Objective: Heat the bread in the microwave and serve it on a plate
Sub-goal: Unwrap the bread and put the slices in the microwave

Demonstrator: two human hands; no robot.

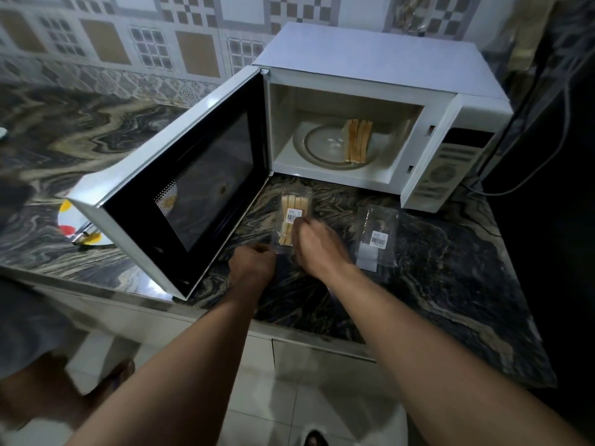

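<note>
On the counter [434, 268], just in front of the open microwave [370, 56], my head camera shows a bread packet [291, 204] lying flat with both my hands on it. My left hand [254, 260] pinches its near corner. My right hand [317, 243] curls its fingers over the middle, gripping it. Bread slices [357, 140] stand on edge on the turntable [322, 146] inside, well beyond my hands. The door [180, 175] hangs wide to the left, hiding part of a plate [69, 220]. An empty wrapper [375, 233] lies near my right hand, on its right.
</note>
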